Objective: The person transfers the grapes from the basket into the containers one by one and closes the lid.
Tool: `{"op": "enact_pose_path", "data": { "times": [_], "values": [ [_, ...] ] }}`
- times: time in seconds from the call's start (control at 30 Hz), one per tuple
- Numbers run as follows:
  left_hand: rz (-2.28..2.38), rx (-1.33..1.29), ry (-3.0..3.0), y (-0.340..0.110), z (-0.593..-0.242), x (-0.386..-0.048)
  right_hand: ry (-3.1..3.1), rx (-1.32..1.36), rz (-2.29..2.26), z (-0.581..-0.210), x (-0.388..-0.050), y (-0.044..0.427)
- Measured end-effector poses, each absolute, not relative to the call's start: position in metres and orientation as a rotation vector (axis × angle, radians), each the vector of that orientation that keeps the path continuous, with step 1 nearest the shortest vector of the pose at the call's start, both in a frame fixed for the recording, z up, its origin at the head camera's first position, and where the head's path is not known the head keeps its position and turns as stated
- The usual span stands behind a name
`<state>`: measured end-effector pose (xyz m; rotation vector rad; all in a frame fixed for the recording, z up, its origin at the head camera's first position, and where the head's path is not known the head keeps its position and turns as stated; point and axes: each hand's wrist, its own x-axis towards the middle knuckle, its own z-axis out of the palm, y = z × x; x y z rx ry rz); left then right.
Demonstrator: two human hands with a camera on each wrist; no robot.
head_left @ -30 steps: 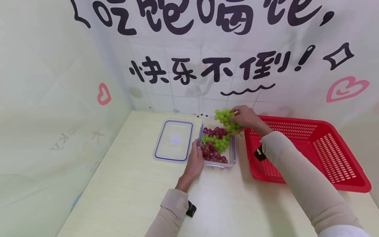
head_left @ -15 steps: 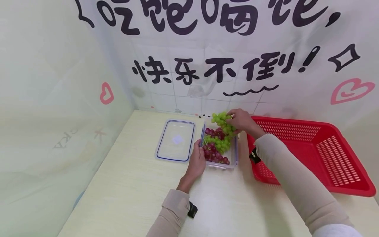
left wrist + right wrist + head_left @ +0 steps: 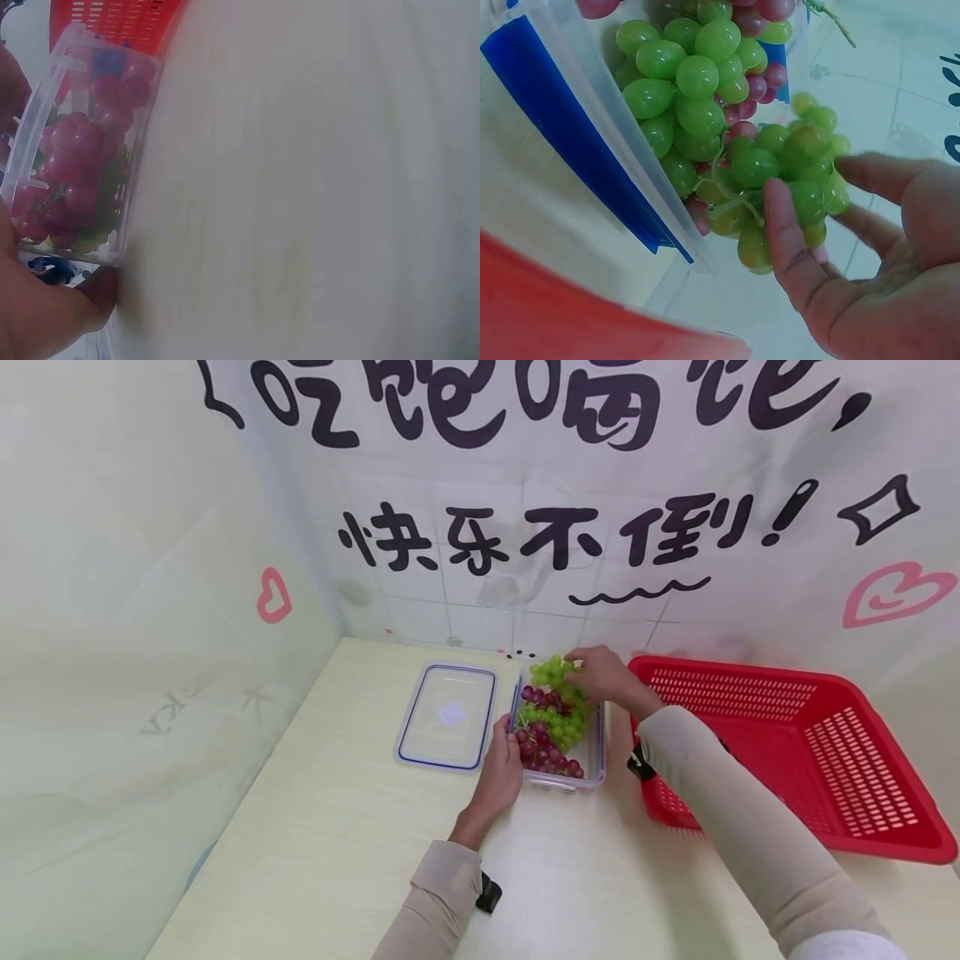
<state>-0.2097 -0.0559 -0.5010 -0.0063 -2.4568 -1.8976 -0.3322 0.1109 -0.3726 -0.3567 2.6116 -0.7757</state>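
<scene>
A clear plastic food container [image 3: 602, 758] with a blue seal strip holds red grapes [image 3: 542, 752] and a bunch of green grapes [image 3: 558, 727]. My left hand [image 3: 501, 772] holds the container's left side; in the left wrist view its thumb [image 3: 99, 296] lies at the container's lower corner. At the far end, my right hand [image 3: 603, 678] holds a second bunch of green grapes [image 3: 802, 161]. Thumb and fingers lie around that bunch in the right wrist view. It sits low over the container's back part, and the hand partly hides it in the head view.
The container's clear lid [image 3: 447, 714] with a blue seal lies flat on the table to the left. A red plastic basket [image 3: 765, 727] with slotted walls stands close to the container's right. A printed wall sheet [image 3: 480, 602] rises behind the table.
My right hand has lowered the green grapes toward the container's back part, moving slightly left. The left hand keeps its place on the container. The head view has shifted a little.
</scene>
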Motion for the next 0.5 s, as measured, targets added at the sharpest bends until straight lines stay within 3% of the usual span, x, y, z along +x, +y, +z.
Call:
{"op": "enact_pose_path", "data": {
  "times": [0.5],
  "values": [
    [-1.901,-0.012,-2.459,-0.056,-0.5025,-0.2101,2.651,-0.375,-0.845,-0.3664,-0.3343,0.1187]
  ]
}}
